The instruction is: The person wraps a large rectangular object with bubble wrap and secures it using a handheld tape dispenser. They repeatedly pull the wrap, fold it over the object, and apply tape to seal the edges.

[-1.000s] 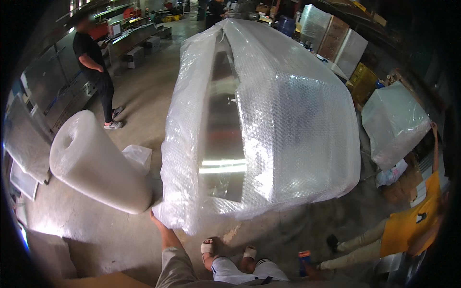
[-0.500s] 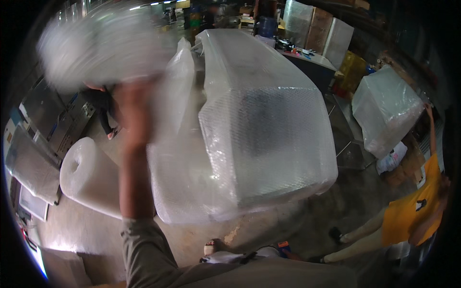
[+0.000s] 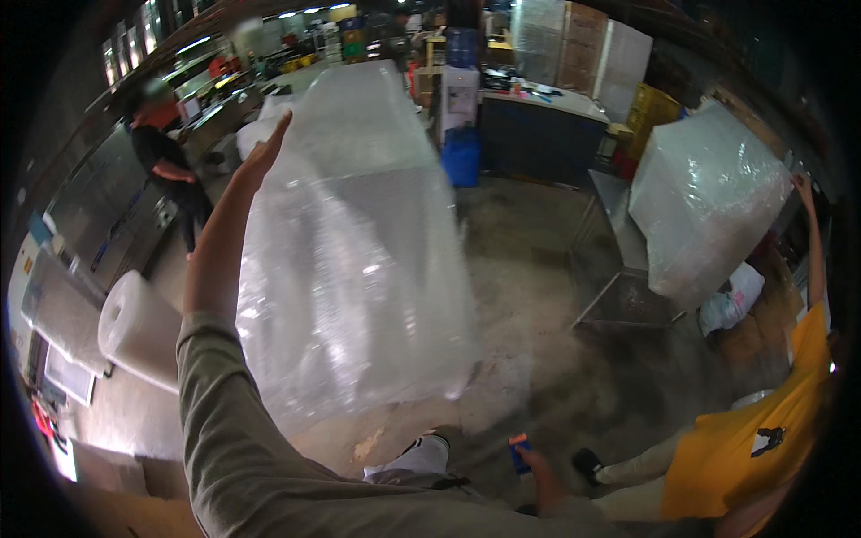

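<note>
My left arm reaches forward, and my left hand (image 3: 266, 154) lies along the left upper edge of a large object wrapped in bubble wrap (image 3: 359, 260). Its fingers are stretched out, seemingly against the wrap; whether they touch it I cannot tell. The clear sheet hangs over the object's top and near side in loose, shiny folds. Low and close to my body, my right hand (image 3: 541, 471) is closed around a small blue and orange object (image 3: 519, 454), partly covered by the fingers.
A thick bubble wrap roll (image 3: 134, 327) lies at the left. Another wrapped bulky object (image 3: 708, 202) stands right, beside a metal table (image 3: 619, 224). A person in a yellow shirt (image 3: 753, 439) touches it. A person in dark clothes (image 3: 166, 170) stands far left. A desk (image 3: 543, 134) stands behind.
My left hand has swung a blurred bunch of bubble wrap over the large object, and the sheet now drapes it. The view has shifted, and my right hand shows more fully.
</note>
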{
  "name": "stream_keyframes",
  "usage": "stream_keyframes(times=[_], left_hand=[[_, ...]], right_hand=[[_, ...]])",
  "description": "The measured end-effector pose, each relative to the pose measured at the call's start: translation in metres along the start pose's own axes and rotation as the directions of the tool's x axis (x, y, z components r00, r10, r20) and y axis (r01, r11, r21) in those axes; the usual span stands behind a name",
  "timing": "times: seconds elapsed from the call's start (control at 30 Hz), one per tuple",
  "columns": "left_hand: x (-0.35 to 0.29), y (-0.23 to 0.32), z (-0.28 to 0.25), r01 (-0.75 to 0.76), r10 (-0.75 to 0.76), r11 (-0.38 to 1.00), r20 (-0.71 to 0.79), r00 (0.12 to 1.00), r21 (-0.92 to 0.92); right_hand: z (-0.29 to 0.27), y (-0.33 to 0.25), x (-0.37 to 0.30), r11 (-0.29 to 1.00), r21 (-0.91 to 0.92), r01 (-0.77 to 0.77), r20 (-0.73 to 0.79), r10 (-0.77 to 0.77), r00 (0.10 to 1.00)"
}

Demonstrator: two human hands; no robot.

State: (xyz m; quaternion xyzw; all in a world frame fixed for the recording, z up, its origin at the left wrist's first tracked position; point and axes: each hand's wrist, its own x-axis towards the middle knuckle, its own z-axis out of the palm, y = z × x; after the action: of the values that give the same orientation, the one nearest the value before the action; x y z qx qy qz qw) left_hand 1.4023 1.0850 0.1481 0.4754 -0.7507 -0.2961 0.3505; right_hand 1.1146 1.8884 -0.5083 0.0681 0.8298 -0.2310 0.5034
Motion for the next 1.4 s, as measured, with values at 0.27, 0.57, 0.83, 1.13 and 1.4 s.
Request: stream_keyframes(times=[0.27, 0.57, 0.83, 1.13, 1.4], left_hand=[[0.02, 0.028, 0.094, -0.149, 0.164, 0.948, -0.03, 0.986, 0.282], [-0.073, 0.127, 0.212, 0.017, -0.015, 0.965, -0.009, 1.0, 0.26], [0.019, 0.203, 0.241, 0.738, -0.575, 0.655, -0.528, 0.625, 0.162], [0.144, 0.17, 0.274, 0.752, -0.049, 0.294, -0.777, 0.628, 0.589], [0.211, 0.137, 0.225, 0.877, -0.562, 0.455, -0.715, 0.417, 0.154]], right_hand=[[-0.156, -0.228, 0.087, 0.971, -0.05, 0.235, -0.101, -0.239, 0.966], [-0.43, -0.518, 0.131, 0.747, -0.345, 0.568, -0.329, -0.663, 0.672], [-0.627, -0.68, 0.179, 0.412, -0.264, 0.872, -0.59, -0.784, 0.192], [-0.594, -0.867, 0.276, 0.853, -0.403, 0.332, -0.478, -0.505, 0.719], [-0.269, -1.316, 0.141, -0.469, 0.011, 0.883, -0.194, -0.867, -0.458]])
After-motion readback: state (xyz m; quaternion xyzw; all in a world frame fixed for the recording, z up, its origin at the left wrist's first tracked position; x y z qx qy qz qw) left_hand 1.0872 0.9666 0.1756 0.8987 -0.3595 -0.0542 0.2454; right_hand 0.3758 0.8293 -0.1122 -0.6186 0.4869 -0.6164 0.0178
